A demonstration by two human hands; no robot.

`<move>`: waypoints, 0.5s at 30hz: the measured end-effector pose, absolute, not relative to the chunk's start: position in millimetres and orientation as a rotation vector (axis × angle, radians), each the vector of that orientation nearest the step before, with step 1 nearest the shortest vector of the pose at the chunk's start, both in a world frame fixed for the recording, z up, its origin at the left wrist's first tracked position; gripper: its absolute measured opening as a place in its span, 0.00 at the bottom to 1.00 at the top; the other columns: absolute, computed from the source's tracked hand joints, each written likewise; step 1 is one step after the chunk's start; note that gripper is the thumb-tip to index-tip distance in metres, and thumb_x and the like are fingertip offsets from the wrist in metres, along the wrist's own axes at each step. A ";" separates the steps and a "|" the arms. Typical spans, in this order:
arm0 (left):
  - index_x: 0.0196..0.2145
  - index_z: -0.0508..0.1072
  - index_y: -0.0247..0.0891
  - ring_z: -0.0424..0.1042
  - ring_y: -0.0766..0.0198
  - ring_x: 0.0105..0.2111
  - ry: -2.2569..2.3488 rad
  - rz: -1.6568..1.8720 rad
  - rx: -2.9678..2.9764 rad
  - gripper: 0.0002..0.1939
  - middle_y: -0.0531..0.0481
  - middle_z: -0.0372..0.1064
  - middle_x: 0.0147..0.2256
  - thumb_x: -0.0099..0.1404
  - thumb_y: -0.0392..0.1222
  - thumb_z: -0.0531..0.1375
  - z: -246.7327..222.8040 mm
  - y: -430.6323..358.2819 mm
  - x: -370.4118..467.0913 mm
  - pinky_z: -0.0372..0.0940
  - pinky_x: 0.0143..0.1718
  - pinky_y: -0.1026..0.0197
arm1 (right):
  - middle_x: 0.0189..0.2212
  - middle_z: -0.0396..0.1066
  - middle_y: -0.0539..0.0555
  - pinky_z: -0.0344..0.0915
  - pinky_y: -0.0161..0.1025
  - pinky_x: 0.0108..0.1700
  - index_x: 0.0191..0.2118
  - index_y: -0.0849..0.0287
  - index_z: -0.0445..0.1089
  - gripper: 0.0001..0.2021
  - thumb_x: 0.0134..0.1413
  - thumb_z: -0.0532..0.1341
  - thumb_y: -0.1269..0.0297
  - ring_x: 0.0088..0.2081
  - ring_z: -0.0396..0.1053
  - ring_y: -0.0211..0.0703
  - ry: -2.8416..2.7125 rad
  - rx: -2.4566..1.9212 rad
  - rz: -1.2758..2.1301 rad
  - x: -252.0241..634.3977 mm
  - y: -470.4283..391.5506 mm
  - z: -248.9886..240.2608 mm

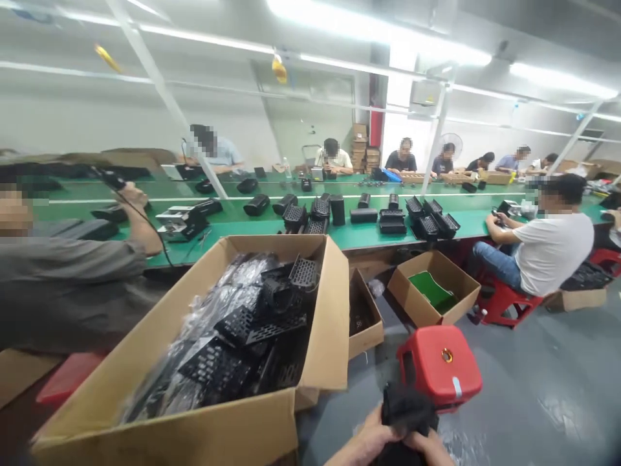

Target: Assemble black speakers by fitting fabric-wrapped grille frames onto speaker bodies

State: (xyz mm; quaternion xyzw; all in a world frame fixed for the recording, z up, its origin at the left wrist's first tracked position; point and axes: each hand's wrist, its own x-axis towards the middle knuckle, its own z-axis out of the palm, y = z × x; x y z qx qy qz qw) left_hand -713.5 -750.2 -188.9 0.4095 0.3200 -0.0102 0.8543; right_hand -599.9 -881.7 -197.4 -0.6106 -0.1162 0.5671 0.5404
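At the bottom of the head view, my left hand (369,437) and my right hand (431,446) both grip a black, soft-looking bundle (406,409), one from each side. Blur and the low position hide what kind of thing it is. Just beyond the bundle stands a red plastic stool (444,362) with a hole in its seat. To the left of my hands is a large open cardboard box (324,310), holding black perforated parts (237,330) and others wrapped in clear plastic (208,323).
A smaller box (366,333) and another with a green panel inside (412,307) stand under the green workbench (349,238). Black housings (363,215) line the bench. A co-worker in grey (77,278) holds a tool at left; a co-worker in white (553,246) sits at right.
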 end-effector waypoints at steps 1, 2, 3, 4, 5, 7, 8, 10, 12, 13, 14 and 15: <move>0.51 0.78 0.43 0.74 0.42 0.57 0.713 0.043 0.847 0.33 0.46 0.81 0.46 0.45 0.38 0.73 -182.1 -730.3 -700.1 0.65 0.62 0.46 | 0.33 0.83 0.47 0.65 0.59 0.60 0.32 0.44 0.82 0.13 0.36 0.72 0.50 0.50 0.78 0.66 -0.312 -1.450 1.351 -582.7 -853.8 -188.9; 0.53 0.77 0.42 0.76 0.43 0.55 0.734 0.112 0.818 0.33 0.46 0.81 0.46 0.47 0.38 0.72 -175.8 -710.6 -687.6 0.68 0.60 0.46 | 0.35 0.83 0.45 0.65 0.58 0.61 0.33 0.43 0.82 0.13 0.36 0.73 0.50 0.51 0.78 0.64 -0.348 -1.440 1.357 -565.7 -826.7 -178.4; 0.54 0.76 0.42 0.78 0.43 0.52 0.745 0.173 0.774 0.32 0.46 0.82 0.45 0.49 0.39 0.71 -169.8 -690.9 -675.7 0.69 0.57 0.46 | 0.37 0.83 0.45 0.65 0.57 0.61 0.36 0.42 0.82 0.16 0.36 0.74 0.50 0.51 0.78 0.63 -0.388 -1.425 1.370 -548.3 -801.1 -166.2; 0.54 0.75 0.41 0.79 0.44 0.49 0.753 0.215 0.718 0.32 0.45 0.82 0.43 0.50 0.39 0.70 -164.0 -671.5 -664.3 0.71 0.55 0.45 | 0.40 0.82 0.46 0.65 0.56 0.61 0.41 0.43 0.81 0.20 0.37 0.75 0.50 0.52 0.77 0.61 -0.440 -1.409 1.394 -530.5 -777.6 -152.6; 0.55 0.75 0.39 0.81 0.44 0.46 0.757 0.244 0.654 0.31 0.44 0.82 0.42 0.52 0.41 0.70 -158.1 -652.4 -653.5 0.73 0.53 0.45 | 0.44 0.82 0.49 0.65 0.54 0.62 0.46 0.45 0.81 0.24 0.38 0.77 0.50 0.53 0.76 0.61 -0.504 -1.396 1.431 -512.3 -756.2 -138.3; 0.55 0.74 0.37 0.82 0.45 0.42 0.742 0.249 0.506 0.29 0.42 0.83 0.40 0.55 0.44 0.70 -145.0 -616.5 -634.4 0.75 0.49 0.44 | 0.50 0.79 0.55 0.64 0.51 0.63 0.54 0.51 0.77 0.31 0.42 0.78 0.49 0.55 0.75 0.59 -0.630 -1.391 1.484 -475.5 -719.5 -110.3; 0.54 0.75 0.35 0.83 0.45 0.41 0.721 0.227 0.426 0.28 0.40 0.83 0.39 0.57 0.46 0.69 -137.7 -600.3 -627.0 0.75 0.48 0.44 | 0.51 0.79 0.56 0.63 0.51 0.63 0.56 0.52 0.76 0.32 0.45 0.76 0.47 0.55 0.74 0.57 -0.663 -1.414 1.493 -458.1 -703.3 -98.3; 0.52 0.77 0.31 0.83 0.44 0.40 0.666 0.168 0.272 0.25 0.37 0.83 0.38 0.60 0.49 0.68 -122.6 -572.1 -617.3 0.76 0.49 0.44 | 0.49 0.80 0.58 0.64 0.51 0.62 0.56 0.54 0.75 0.32 0.52 0.71 0.39 0.53 0.75 0.56 -0.647 -1.448 1.509 -428.5 -672.3 -82.1; 0.51 0.78 0.31 0.83 0.44 0.39 0.652 0.181 0.161 0.24 0.37 0.83 0.38 0.63 0.50 0.67 -110.1 -549.5 -613.7 0.76 0.50 0.45 | 0.43 0.81 0.59 0.66 0.53 0.59 0.55 0.56 0.75 0.36 0.53 0.65 0.30 0.50 0.77 0.57 -0.550 -1.431 1.581 -409.6 -640.7 -78.7; 0.52 0.78 0.32 0.83 0.44 0.40 0.666 0.219 0.121 0.24 0.37 0.83 0.38 0.63 0.49 0.67 -105.9 -540.1 -613.1 0.76 0.49 0.45 | 0.42 0.81 0.60 0.68 0.54 0.58 0.54 0.58 0.75 0.39 0.53 0.62 0.27 0.49 0.77 0.58 -0.498 -1.396 1.657 -404.8 -624.6 -81.4; 0.53 0.77 0.33 0.83 0.44 0.40 0.689 0.273 0.093 0.23 0.38 0.83 0.39 0.63 0.48 0.67 -103.4 -531.8 -612.6 0.76 0.49 0.45 | 0.41 0.81 0.61 0.69 0.55 0.57 0.54 0.59 0.76 0.40 0.53 0.60 0.25 0.49 0.77 0.59 -0.451 -1.349 1.743 -402.7 -608.6 -86.0; 0.54 0.77 0.34 0.83 0.43 0.41 0.722 0.330 0.072 0.24 0.38 0.83 0.40 0.62 0.47 0.68 -102.6 -524.3 -611.5 0.77 0.48 0.45 | 0.41 0.81 0.62 0.70 0.55 0.56 0.53 0.59 0.76 0.42 0.53 0.59 0.24 0.50 0.78 0.61 -0.407 -1.308 1.829 -402.5 -593.1 -91.9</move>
